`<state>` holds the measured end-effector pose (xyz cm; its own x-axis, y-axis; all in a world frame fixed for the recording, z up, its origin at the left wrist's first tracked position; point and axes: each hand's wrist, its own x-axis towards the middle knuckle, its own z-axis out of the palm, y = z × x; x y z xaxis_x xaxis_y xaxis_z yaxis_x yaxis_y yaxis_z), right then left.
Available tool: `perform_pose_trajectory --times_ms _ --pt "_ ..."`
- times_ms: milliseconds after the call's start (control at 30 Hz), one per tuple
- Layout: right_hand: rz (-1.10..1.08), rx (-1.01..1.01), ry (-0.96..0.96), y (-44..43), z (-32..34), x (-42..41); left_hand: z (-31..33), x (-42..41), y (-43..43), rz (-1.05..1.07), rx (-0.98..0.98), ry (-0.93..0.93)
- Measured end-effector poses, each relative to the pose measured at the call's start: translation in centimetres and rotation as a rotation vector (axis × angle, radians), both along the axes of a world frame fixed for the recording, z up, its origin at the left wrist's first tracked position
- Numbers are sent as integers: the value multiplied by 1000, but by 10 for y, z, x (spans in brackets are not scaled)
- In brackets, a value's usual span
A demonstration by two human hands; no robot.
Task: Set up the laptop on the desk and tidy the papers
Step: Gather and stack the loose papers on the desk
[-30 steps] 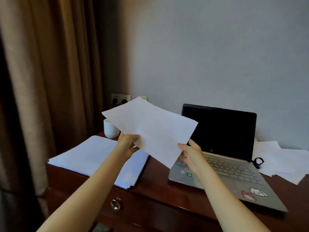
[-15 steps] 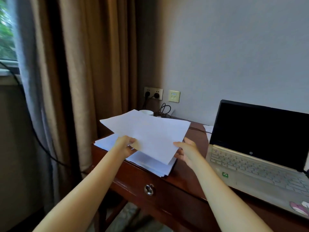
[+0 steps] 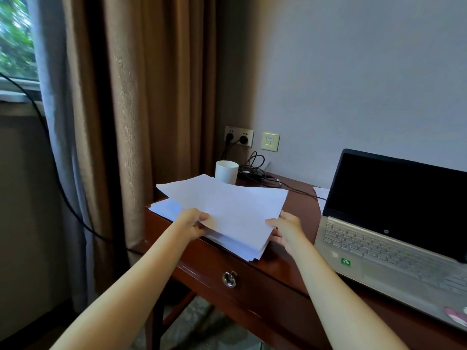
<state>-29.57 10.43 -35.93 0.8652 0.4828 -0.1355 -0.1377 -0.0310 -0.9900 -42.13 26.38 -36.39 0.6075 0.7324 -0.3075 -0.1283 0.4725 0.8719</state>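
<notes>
Dark wooden desk [image 3: 290,266] by the curtains [image 3: 151,97]: the left hand [image 3: 193,223] and right hand [image 3: 286,227] each pinch a side edge of a loose sheet [image 3: 227,205] just over the paper stack [image 3: 164,208], left of the open laptop [image 3: 379,238]. It's light and floppy, so opposite edges seem the safest hold.

Setting: a private room, either a home study corner or a hotel room; cannot tell which.

Evidence:
- Dark wooden tabletop [image 3: 300,205], with a drawer and ring pull [image 3: 229,279] at 6 o'clock.
- Floor-length brown curtain [image 3: 156,97] at 11 o'clock, with a grey curtain [image 3: 58,122] beside it.
- Window [image 3: 15,36] showing greenery at 10 o'clock.
- Wall socket [image 3: 238,136] and data plate [image 3: 270,141] at 12 o'clock, above a white mug [image 3: 226,171] and coiled cables [image 3: 255,168].
- Open laptop [image 3: 394,223] at 3 o'clock, papers [image 3: 227,210] at centre.
- Plain painted wall [image 3: 353,72].
</notes>
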Motion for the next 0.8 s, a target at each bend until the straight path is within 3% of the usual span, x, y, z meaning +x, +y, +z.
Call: perform_pose_trajectory --times_ms 467,567,633,700,800 --pt "-64 -212 -148 4 -16 6 -1 1 -10 37 542 521" --pt "-89 -403 -314 1 -16 4 -2 -3 -16 229 756 641" --pt "-82 -478 -371 -1 -15 4 -3 -6 -21 300 1024 814" --pt "-69 -520 -429 -3 -15 7 -3 -5 -23 283 1276 910" --pt "-46 -570 -534 -9 -10 11 5 2 -29 128 1351 906"
